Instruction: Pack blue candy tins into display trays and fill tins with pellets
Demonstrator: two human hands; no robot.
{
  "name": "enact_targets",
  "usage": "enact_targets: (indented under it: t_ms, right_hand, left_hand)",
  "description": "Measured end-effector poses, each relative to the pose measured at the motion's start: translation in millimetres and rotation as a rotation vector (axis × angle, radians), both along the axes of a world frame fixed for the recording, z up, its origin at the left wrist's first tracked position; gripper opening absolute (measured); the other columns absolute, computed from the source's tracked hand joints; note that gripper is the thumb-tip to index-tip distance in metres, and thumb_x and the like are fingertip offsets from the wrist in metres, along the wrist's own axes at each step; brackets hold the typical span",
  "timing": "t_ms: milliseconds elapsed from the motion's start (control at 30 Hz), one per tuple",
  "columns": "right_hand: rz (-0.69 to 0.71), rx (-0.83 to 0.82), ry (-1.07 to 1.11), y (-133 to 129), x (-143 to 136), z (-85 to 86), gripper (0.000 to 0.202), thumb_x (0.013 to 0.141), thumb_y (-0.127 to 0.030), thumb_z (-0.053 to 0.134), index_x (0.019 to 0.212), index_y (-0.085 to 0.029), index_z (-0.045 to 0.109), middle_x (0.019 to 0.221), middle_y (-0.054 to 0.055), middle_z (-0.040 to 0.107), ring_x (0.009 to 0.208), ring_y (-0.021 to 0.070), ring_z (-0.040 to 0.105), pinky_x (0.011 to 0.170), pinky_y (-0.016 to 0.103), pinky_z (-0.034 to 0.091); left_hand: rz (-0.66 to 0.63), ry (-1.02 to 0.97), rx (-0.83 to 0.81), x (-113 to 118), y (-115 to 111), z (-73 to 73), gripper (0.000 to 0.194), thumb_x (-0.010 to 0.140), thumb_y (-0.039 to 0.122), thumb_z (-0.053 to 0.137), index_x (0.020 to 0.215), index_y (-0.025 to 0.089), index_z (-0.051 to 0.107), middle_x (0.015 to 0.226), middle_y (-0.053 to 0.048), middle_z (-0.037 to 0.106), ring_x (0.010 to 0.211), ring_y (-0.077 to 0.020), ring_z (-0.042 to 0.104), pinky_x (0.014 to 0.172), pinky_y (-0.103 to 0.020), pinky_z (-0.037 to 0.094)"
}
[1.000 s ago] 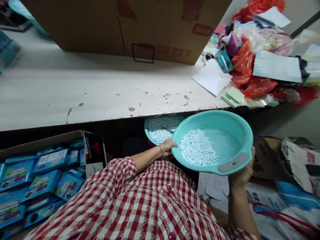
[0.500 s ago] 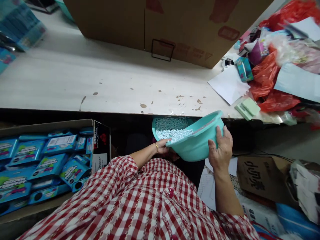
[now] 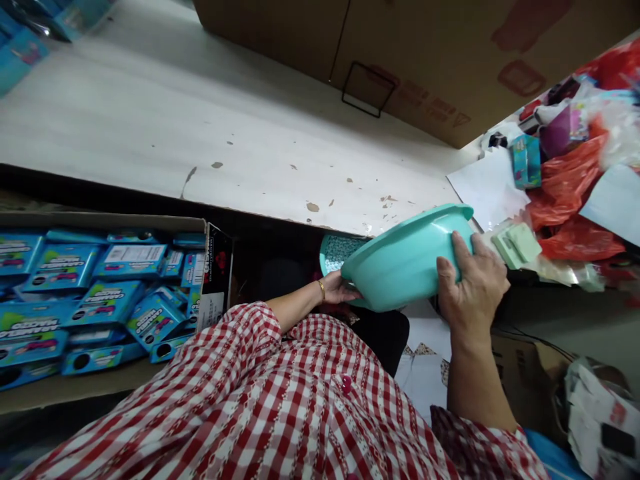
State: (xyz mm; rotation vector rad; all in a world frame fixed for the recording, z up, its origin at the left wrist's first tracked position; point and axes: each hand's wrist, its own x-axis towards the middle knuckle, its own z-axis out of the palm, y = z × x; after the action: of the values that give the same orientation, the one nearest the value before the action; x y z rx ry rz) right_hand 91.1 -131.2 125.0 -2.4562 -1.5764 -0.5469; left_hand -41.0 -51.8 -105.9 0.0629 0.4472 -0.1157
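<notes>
A turquoise plastic basin (image 3: 405, 267) is steeply tipped to the left, its outer side towards me and its inside hidden. My right hand (image 3: 473, 283) is pressed on its raised right end, thumb and fingers gripping the wall. My left hand (image 3: 340, 290), with a gold bracelet at the wrist, is closed at the basin's lower left rim; its fingertips are partly hidden. Below and behind that rim is a second turquoise basin (image 3: 324, 257) with small pale pellets (image 3: 343, 248) in it, mostly covered by the tipped one.
At left an open carton (image 3: 204, 260) holds several blue printed boxes (image 3: 107, 303). The white table (image 3: 260, 157) runs across in front, with a large cardboard box (image 3: 425, 73) on it. Red plastic bags (image 3: 575, 167), papers and a pale green block (image 3: 517, 243) crowd its right end.
The right hand has raised its end of the basin, tipping it further left; its inside and the pellets there no longer show. The view has shifted and turned slightly.
</notes>
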Motion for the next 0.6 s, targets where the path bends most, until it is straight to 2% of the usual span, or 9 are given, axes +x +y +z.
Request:
enact_targets:
  t_ms: [167, 333, 467, 600]
  right_hand:
    - [0.036, 0.025, 0.047, 14, -3, 7.9, 0.050, 0.087, -0.053, 0.036, 0.127, -0.025, 0.051, 0.133, 0.007, 0.046, 0.121, 0.0298, 0.037, 0.098, 0.052, 0.026]
    - [0.027, 0.052, 0.068, 4, 5, 10.0, 0.051, 0.087, -0.053, 0.035, 0.126, -0.025, 0.052, 0.134, 0.006, 0.046, 0.121, 0.0290, 0.038, 0.099, 0.051, 0.028]
    - [0.064, 0.108, 0.100, -26, 14, 5.6, 0.052, 0.087, -0.052, 0.037, 0.128, -0.023, 0.050, 0.136, 0.007, 0.044, 0.123, 0.0276, 0.039, 0.102, 0.048, 0.028]
    - [0.051, 0.221, 0.172, -79, 15, -7.8, 0.057, 0.088, -0.049, 0.036, 0.134, -0.017, 0.043, 0.140, 0.011, 0.038, 0.127, 0.0290, 0.035, 0.105, 0.049, 0.025]
  left_hand:
    - [-0.029, -0.014, -0.040, -3, 6, 7.0, 0.032, 0.082, 0.028, 0.045, 0.103, 0.005, 0.053, 0.076, -0.017, 0.065, 0.066, -0.0225, 0.065, 0.050, -0.027, 0.052]
    - [-0.040, -0.056, -0.022, -1, -1, 13.1, 0.035, 0.081, 0.030, 0.049, 0.104, 0.004, 0.053, 0.080, -0.017, 0.065, 0.068, -0.0216, 0.066, 0.054, -0.026, 0.052]
    - [-0.063, 0.016, 0.046, 2, -12, 19.9, 0.031, 0.083, 0.032, 0.045, 0.099, 0.007, 0.055, 0.076, -0.013, 0.065, 0.067, -0.0208, 0.066, 0.054, -0.026, 0.051]
    - [-0.137, 0.035, 0.141, 7, -21, 28.2, 0.032, 0.082, 0.038, 0.045, 0.091, 0.010, 0.056, 0.070, -0.011, 0.065, 0.063, -0.0221, 0.065, 0.053, -0.029, 0.051]
